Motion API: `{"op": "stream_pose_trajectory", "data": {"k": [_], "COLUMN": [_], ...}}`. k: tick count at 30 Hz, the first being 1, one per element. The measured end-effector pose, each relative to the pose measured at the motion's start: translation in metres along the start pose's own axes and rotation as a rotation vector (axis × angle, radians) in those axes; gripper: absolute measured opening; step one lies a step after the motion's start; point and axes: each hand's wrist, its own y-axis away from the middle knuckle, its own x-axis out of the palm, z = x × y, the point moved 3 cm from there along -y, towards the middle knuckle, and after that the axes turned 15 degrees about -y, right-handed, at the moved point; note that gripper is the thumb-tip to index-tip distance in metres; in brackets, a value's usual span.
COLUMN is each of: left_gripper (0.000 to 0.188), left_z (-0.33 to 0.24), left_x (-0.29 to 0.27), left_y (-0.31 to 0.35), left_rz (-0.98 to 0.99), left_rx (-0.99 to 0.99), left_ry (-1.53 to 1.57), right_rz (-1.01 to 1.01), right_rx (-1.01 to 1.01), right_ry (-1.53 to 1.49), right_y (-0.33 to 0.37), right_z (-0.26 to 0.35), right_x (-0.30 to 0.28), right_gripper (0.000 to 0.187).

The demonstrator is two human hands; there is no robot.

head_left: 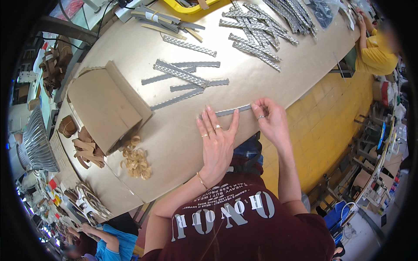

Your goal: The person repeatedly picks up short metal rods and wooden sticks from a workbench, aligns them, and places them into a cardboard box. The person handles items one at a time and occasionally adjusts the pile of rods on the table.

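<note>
A narrow grey strip with a silvery braided edge (227, 112) lies on the brown-covered table in front of me. My left hand (217, 145) rests flat over its left part, fingers stretched out and spread, hiding that end. At the strip's right end, my right hand (271, 119) pinches it between thumb and fingers. Just beyond my hands lie several similar strips, some grey side up (183, 99) and one silver braided strip (180, 73) across them. Another braided strip (190, 46) lies farther back.
Piles of silver braided strips (257, 26) lie at the far side, beside a bundle of grey and tan strips (162, 21) and a yellow tray (191, 8). To the left stands an open cardboard box (104, 104), with curled tan tape (136, 162) near it. A person in yellow (378, 54) works far right.
</note>
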Motion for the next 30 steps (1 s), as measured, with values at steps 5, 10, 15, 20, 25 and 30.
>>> {"op": "stream_pose_trajectory", "data": {"k": [5,10,15,20,25,30], "left_gripper": [0.06,0.059,0.059,0.059,0.059,0.059], "left_z": [-0.001,-0.001,-0.001,-0.002,-0.002,-0.004], "left_x": [0.001,0.001,0.001,0.002,0.003,0.006], "left_y": [0.0,-0.001,0.0,0.0,0.001,0.001], "left_rz": [-0.005,-0.012,-0.01,-0.021,-0.015,-0.058], "left_rx": [-0.005,-0.003,-0.004,-0.012,-0.008,-0.041], "left_ry": [-0.002,-0.003,-0.004,0.003,-0.002,0.016], "right_rz": [-0.019,-0.051,-0.056,-0.072,-0.142,-0.283], "right_rx": [-0.019,-0.059,-0.065,-0.082,-0.148,-0.472], "right_ry": [0.032,0.041,0.051,0.064,0.069,0.273], "right_y": [0.001,0.003,0.004,0.004,0.008,0.033], "right_z": [-0.003,-0.002,-0.002,-0.005,-0.007,-0.012], "right_x": [0.003,0.006,0.007,0.008,0.009,0.023], "right_gripper": [0.015,0.014,0.014,0.013,0.011,0.027]}}
